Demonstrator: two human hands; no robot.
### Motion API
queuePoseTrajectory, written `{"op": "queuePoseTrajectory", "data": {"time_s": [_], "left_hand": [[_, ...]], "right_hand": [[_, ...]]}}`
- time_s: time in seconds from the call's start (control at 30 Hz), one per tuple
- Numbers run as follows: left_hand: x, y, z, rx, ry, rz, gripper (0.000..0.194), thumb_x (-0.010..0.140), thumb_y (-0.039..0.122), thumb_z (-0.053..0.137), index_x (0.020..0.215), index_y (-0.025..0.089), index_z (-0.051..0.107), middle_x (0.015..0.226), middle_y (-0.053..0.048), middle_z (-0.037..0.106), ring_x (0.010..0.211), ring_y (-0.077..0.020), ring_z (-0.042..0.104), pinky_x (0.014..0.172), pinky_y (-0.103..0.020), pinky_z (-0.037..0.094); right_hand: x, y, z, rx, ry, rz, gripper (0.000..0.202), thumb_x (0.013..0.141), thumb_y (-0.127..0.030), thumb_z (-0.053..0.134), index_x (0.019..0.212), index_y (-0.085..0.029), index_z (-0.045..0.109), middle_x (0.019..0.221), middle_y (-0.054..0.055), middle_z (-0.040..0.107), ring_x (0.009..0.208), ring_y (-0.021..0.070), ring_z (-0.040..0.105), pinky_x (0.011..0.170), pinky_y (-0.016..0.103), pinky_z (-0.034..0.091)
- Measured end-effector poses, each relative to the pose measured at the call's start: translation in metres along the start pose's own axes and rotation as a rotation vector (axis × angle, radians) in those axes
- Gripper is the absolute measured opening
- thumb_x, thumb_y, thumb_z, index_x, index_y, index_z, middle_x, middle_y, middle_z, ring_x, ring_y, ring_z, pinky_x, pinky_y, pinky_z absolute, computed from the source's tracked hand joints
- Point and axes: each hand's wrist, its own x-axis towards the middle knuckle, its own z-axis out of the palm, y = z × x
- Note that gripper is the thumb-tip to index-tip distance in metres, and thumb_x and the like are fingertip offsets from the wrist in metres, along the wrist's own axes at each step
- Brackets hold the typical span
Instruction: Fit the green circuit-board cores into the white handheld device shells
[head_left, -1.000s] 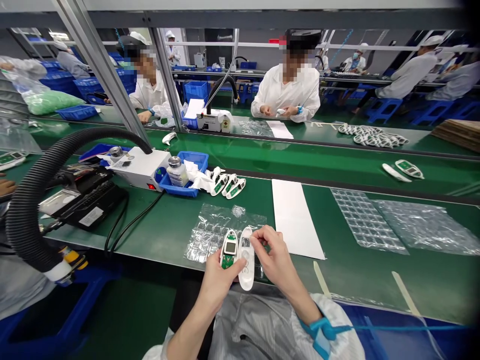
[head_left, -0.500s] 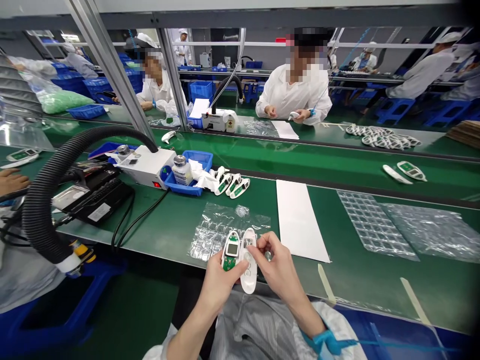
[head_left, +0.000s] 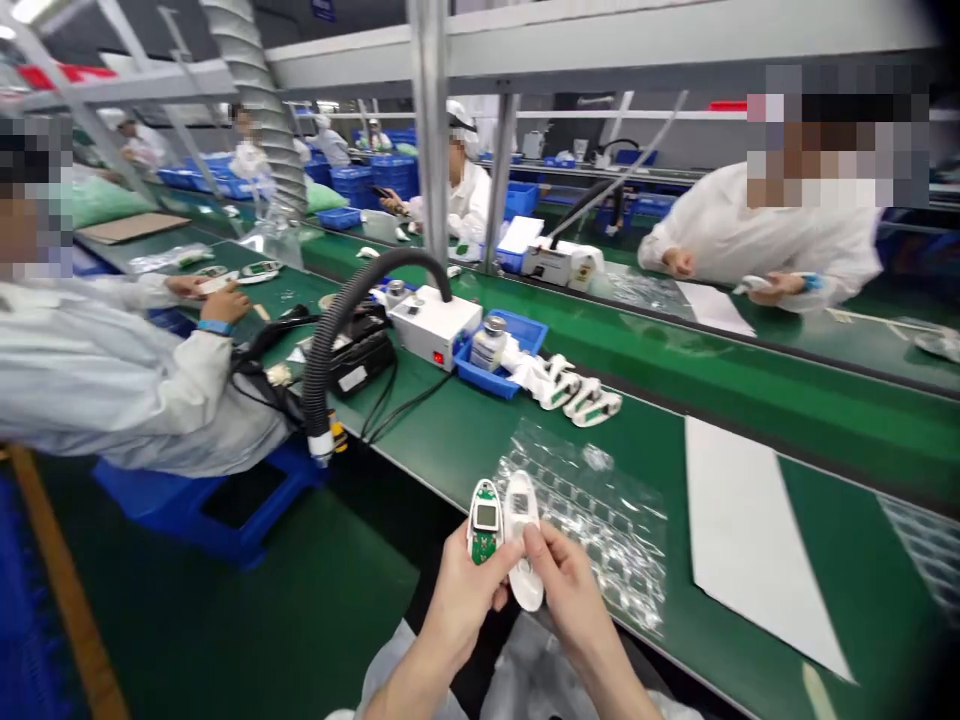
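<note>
Over the table's front edge, my left hand (head_left: 463, 590) grips an oval white housing half with a green circuit board (head_left: 485, 515) and a small grey screen. Beside it, close to touching, is a long white plastic cover (head_left: 520, 492) with a window opening, its inner side up. My left thumb reaches across to the cover. The fingers of my right hand (head_left: 568, 575) are closed on the cover's right side, thumb on top. Behind both hands lies a clear plastic blister sheet (head_left: 622, 535). The fingers under the pieces are partly hidden.
White paper (head_left: 750, 540) lies to the right. A blue tray (head_left: 487, 378) holds a bottle (head_left: 490, 345); several housings with boards (head_left: 592, 402) lie beside it. A black hose (head_left: 315, 360) arches from a white box (head_left: 431, 322). A co-worker (head_left: 150, 370) sits at left, another across.
The view has swung left, bringing the co-worker at left into sight. My right hand has shifted from the cover's upper end to its middle. Both pieces stay in hand.
</note>
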Motion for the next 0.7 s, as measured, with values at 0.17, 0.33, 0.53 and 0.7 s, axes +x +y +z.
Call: {"op": "queuePoseTrajectory", "data": {"time_s": [0.17,0.33,0.53,0.7], "left_hand": [[0.007,0.011,-0.08,-0.287,0.254,0.052,0.055,0.079,0.066,0.053,0.089,0.013,0.061,0.065,0.0,0.054,0.047,-0.0062,0.043,0.036,-0.014,0.025],[0.018,0.035,-0.171,-0.48,0.546,0.182,0.047,0.084,0.057,0.053,0.089,0.011,0.063,0.063,0.0,0.055,0.047,-0.007,0.047,0.038,-0.015,0.032],[0.032,0.042,-0.204,-0.539,0.649,0.227,0.045,0.086,0.053,0.05,0.076,0.011,0.063,0.054,-0.001,0.057,0.04,-0.0079,0.047,0.036,-0.016,0.034],[0.047,0.027,-0.184,-0.549,0.555,0.151,0.051,0.079,0.061,0.056,0.072,0.011,0.063,0.05,-0.001,0.055,0.039,-0.0093,0.047,0.034,-0.017,0.031]], "right_hand": [[0.037,0.025,0.059,0.055,-0.108,0.08,0.041,0.079,-0.053,0.065,0.095,-0.016,0.063,0.059,0.001,0.063,0.038,0.0083,0.048,0.035,0.018,0.033],[0.09,0.067,0.168,0.157,-0.303,0.35,0.055,0.065,-0.064,0.07,0.084,-0.013,0.062,0.053,0.002,0.06,0.033,0.0042,0.039,0.027,0.012,0.014],[0.112,0.094,0.222,0.188,-0.347,0.405,0.055,0.062,-0.066,0.07,0.071,-0.013,0.058,0.049,0.0,0.056,0.031,0.0031,0.038,0.027,0.012,0.013],[0.109,0.091,0.188,0.189,-0.258,0.356,0.052,0.066,-0.063,0.069,0.069,-0.013,0.057,0.048,-0.002,0.056,0.031,0.0019,0.036,0.028,0.012,0.012]]}}
